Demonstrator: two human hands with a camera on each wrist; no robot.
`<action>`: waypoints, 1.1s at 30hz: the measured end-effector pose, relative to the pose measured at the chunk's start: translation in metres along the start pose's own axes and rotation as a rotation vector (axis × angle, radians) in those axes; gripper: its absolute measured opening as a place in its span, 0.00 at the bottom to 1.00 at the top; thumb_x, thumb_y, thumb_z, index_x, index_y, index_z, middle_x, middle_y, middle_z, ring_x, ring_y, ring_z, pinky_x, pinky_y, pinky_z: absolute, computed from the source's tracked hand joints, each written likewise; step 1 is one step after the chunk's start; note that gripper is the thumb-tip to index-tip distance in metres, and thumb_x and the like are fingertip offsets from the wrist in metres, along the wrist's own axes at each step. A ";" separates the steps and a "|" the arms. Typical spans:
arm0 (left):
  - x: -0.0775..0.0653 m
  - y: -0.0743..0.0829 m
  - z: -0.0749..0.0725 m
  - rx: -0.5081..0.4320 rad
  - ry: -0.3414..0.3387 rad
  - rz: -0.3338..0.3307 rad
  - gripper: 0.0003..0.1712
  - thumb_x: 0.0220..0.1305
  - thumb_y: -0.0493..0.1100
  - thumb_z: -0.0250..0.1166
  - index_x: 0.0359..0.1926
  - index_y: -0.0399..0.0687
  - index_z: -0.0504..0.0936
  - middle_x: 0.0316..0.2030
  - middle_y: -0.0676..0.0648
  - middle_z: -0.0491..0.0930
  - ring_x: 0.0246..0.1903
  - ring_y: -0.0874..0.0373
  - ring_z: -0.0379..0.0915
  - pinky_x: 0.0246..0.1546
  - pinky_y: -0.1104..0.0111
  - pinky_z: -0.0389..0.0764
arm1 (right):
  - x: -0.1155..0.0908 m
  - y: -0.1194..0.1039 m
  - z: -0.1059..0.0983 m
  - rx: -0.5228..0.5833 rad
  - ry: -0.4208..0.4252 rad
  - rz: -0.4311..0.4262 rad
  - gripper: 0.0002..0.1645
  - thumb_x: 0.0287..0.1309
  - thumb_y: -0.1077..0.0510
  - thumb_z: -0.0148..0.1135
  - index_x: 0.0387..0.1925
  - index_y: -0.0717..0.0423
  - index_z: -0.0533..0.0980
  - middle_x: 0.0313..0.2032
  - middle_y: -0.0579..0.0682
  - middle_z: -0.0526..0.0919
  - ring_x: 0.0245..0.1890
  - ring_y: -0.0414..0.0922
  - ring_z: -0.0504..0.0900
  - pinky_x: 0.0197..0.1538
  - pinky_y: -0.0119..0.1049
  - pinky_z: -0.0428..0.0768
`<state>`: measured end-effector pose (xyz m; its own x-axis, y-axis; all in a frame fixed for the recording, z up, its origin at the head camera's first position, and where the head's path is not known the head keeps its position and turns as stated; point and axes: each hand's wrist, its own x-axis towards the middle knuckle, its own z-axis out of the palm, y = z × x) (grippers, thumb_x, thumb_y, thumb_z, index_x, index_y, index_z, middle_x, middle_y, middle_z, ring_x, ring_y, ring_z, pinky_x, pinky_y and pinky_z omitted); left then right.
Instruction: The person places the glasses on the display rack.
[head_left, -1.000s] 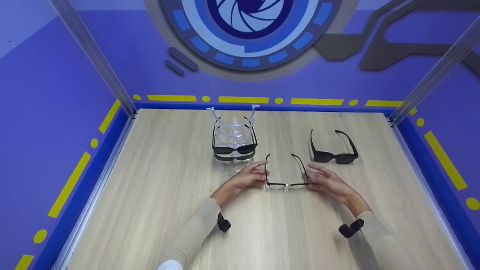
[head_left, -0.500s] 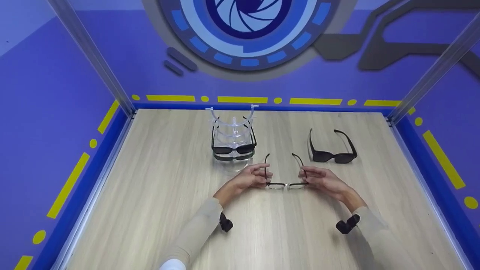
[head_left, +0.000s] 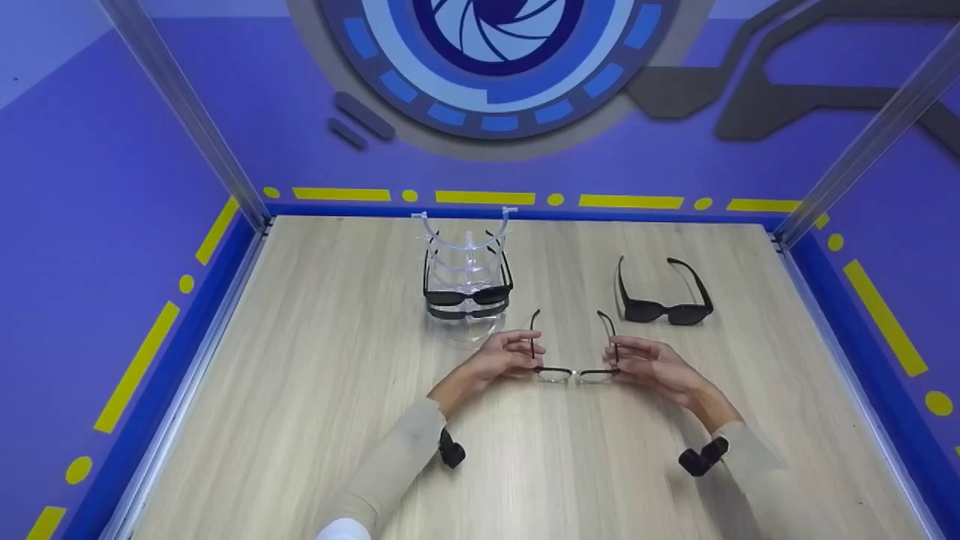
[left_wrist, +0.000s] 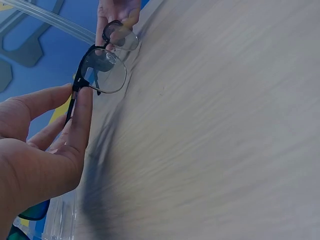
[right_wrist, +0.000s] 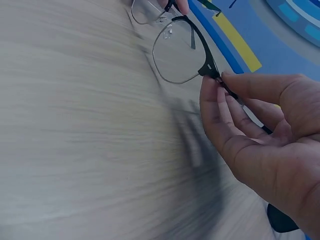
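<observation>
A pair of eyeglasses [head_left: 556,370] with a dark upper frame, thin metal lower rims and clear lenses is between my two hands, temples unfolded and pointing away from me. My left hand [head_left: 502,355] pinches its left hinge between thumb and fingers; the left wrist view shows the fingertips at the corner of the frame [left_wrist: 79,75]. At the opposite hinge my right hand [head_left: 656,367] pinches the other corner, and in the right wrist view the temple [right_wrist: 235,95] runs back along the fingers. The lenses stand close over the table in both wrist views.
Behind my left hand stands a clear plastic glasses rack [head_left: 470,255] holding dark sunglasses [head_left: 466,297] on its lower tiers. Another pair of black sunglasses [head_left: 667,311] lies unfolded on the wooden table [head_left: 337,337] at the right. Blue panels [head_left: 525,172] wall the back and sides.
My right hand has come in from beside the eyeglasses to pinch their right hinge. The right temple has swung outward a little. My left hand has hardly moved.
</observation>
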<state>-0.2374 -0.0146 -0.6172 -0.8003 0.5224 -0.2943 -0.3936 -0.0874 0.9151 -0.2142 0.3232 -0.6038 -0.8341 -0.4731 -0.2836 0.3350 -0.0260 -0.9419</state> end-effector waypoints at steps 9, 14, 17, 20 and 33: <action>-0.010 0.008 0.005 -0.045 -0.023 0.034 0.38 0.58 0.22 0.63 0.72 0.29 0.66 0.58 0.30 0.80 0.41 0.59 0.85 0.50 0.68 0.88 | -0.010 -0.005 0.004 -0.011 -0.006 -0.069 0.37 0.68 0.72 0.56 0.73 0.77 0.54 0.59 0.53 0.83 0.58 0.43 0.84 0.60 0.31 0.83; -0.017 0.013 0.007 -0.049 -0.037 0.044 0.38 0.59 0.22 0.63 0.72 0.29 0.65 0.53 0.36 0.83 0.40 0.60 0.85 0.50 0.66 0.88 | -0.017 -0.011 0.008 -0.010 0.008 -0.065 0.37 0.67 0.73 0.57 0.73 0.77 0.55 0.58 0.49 0.83 0.57 0.42 0.85 0.59 0.29 0.84; -0.021 0.016 0.009 -0.049 -0.039 0.049 0.38 0.59 0.22 0.64 0.72 0.30 0.66 0.55 0.35 0.82 0.40 0.61 0.85 0.50 0.66 0.88 | -0.021 -0.016 0.012 -0.015 0.024 -0.053 0.38 0.67 0.72 0.59 0.74 0.76 0.56 0.57 0.47 0.83 0.57 0.42 0.85 0.59 0.30 0.84; -0.026 0.019 0.010 -0.043 -0.043 0.056 0.38 0.60 0.22 0.64 0.72 0.29 0.65 0.57 0.32 0.81 0.39 0.62 0.85 0.50 0.67 0.88 | -0.025 -0.021 0.016 -0.015 0.040 -0.031 0.39 0.66 0.70 0.61 0.74 0.74 0.56 0.57 0.46 0.83 0.58 0.42 0.84 0.59 0.30 0.84; -0.044 0.039 0.017 -0.049 -0.030 0.066 0.34 0.60 0.23 0.66 0.68 0.36 0.73 0.51 0.42 0.85 0.39 0.61 0.86 0.51 0.65 0.88 | -0.038 -0.035 0.023 0.019 0.037 -0.053 0.36 0.67 0.71 0.60 0.74 0.68 0.61 0.57 0.46 0.83 0.56 0.41 0.85 0.62 0.34 0.83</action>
<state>-0.2095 -0.0267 -0.5636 -0.8119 0.5389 -0.2247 -0.3627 -0.1638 0.9174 -0.1841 0.3222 -0.5558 -0.8665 -0.4378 -0.2400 0.2977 -0.0671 -0.9523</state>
